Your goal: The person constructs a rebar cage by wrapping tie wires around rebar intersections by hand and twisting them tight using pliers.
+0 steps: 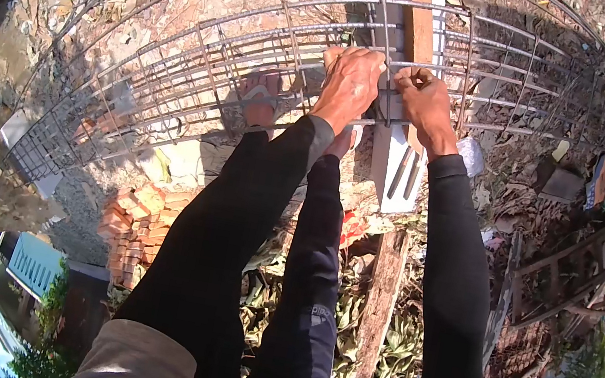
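Observation:
A long cage of steel rebar (294, 50) curves across the upper part of the head view. My left hand (349, 84) is closed over its bars, the fingertips hidden beneath. Just to the right, my right hand (424, 104) is pinched at a bar, and what lies between its fingertips is too small to make out. Between and beyond the hands, a wooden plank (416, 15) runs among the bars. Under the cage a pale grey block (390, 172) bears two dark metal rods (399, 175) near its lower end.
Stacked orange bricks (141, 229) lie at lower left. A weathered wooden beam (379, 308) extends below the block over dry leaves. A wooden ladder-like frame (575, 273) leans at the right. My legs and feet are under the cage's near side, on rubble-strewn ground.

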### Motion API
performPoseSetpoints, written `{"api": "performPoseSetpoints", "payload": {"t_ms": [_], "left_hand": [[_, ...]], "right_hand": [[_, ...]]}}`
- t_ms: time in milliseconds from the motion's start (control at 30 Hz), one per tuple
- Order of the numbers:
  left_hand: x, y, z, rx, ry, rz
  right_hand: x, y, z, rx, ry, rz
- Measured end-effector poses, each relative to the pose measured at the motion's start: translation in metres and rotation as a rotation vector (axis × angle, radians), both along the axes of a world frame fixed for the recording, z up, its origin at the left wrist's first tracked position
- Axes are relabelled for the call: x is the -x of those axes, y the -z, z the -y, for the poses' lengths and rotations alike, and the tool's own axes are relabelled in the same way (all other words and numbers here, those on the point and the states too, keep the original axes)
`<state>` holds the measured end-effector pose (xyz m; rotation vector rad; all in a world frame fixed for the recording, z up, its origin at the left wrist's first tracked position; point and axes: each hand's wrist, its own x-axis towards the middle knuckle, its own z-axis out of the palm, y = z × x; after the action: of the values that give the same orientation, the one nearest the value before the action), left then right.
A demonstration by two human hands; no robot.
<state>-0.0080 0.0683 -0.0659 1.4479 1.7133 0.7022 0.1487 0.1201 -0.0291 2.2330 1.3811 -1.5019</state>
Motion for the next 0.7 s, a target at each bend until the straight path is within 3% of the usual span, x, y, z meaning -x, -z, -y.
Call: {"api": "performPoseSetpoints", "payload": {"t_ms": [167,267,300,400,433,533,567,700], "left_hand": [[0.003,0.001,-0.002,0.037,0.043,-0.042],[0.002,0.0,-0.001,0.04,0.048,-0.039],[0.002,0.0,0.0,0.04,0.048,-0.037],[-0.001,0.0,0.002,-0.02,0.005,-0.049],[0.0,0.003,0.004,-0.042,-0.003,-0.04],[0.003,0.0,0.002,0.01,0.028,-0.057],[0.003,-0.003,0.001,0.027,0.035,-0.071],[0.004,0.001,0.001,0.031,0.058,-0.095]], "right_hand": [[0.016,-0.022,0.002,-0.038,-0.092,0.071],[0.023,-0.015,-0.019,0.069,-0.05,0.117],[0.03,-0.033,-0.031,0.212,0.257,-0.039],[0.025,-0.025,-0.028,0.262,0.566,-0.216],[0.019,-0.025,-0.026,0.309,0.456,-0.173],[0.016,-0.029,-0.009,0.245,0.542,-0.303],[0.009,-0.029,-0.009,0.294,0.407,-0.314],[0.01,-0.022,-0.001,0.137,0.345,-0.324]]}}
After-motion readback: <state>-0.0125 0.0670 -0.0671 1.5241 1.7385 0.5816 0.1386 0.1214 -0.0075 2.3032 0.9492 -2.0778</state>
